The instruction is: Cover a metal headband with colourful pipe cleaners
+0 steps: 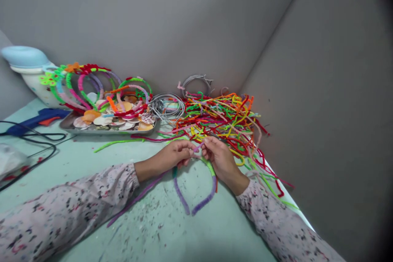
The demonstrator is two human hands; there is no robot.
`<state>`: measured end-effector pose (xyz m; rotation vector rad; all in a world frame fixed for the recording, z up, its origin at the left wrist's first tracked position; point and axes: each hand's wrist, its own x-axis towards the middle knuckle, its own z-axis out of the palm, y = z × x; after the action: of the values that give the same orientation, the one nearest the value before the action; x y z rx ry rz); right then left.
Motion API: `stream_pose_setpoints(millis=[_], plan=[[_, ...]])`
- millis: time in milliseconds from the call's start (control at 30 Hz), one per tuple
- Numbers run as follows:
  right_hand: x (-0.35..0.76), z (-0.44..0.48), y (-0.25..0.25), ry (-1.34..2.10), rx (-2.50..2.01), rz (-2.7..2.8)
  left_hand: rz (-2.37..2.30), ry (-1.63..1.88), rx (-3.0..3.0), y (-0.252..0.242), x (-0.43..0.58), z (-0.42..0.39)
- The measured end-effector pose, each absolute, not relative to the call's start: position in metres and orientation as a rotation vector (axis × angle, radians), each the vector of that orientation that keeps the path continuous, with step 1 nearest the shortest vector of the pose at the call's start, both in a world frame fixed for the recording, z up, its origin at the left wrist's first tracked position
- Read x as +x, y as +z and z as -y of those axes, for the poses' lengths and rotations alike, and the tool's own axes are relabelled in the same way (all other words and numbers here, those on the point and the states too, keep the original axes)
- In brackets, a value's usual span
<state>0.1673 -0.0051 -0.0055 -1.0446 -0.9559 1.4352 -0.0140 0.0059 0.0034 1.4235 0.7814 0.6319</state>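
I see my left hand and right hand close together over the pale green bench, each pinched shut on the same lilac pipe cleaner, which spans the small gap between the fingertips and runs roughly left to right, tilted slightly up toward the right hand. Under both hands lies a headband, an arch wrapped in purple with a green stretch near the right wrist; its crown sits beneath the hands and its two open ends point back toward me. A long purple strand trails from below the left hand diagonally down along the left sleeve. Both hands are equally near the work, with the headband touching or just under them; I cannot tell which. The loose heap of coloured pipe cleaners lies just beyond the right hand, toward the wall corner. Farther left stand a tray of finished headbands and a blue glue gun.
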Motion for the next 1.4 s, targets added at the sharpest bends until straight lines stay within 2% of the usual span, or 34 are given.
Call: stream_pose_setpoints(millis=[267, 667, 1133, 1400], plan=[[0.163, 0.006, -0.009, 1.320, -1.106, 0.856, -0.854, 0.619, 1.449, 0.006, -0.009, -0.004], [0.168, 0.010, 0.003, 1.520, -0.949, 0.967, -0.770, 0.650, 1.310, 0.007, -0.013, -0.002], [0.165, 0.006, 0.006, 1.174, -1.144, 0.858, -0.866, 0.655, 1.539, 0.007, -0.007, 0.005], [0.172, 0.005, 0.006, 1.521, -0.959, 0.878, -0.861, 0.637, 1.352, 0.006, -0.009, 0.010]])
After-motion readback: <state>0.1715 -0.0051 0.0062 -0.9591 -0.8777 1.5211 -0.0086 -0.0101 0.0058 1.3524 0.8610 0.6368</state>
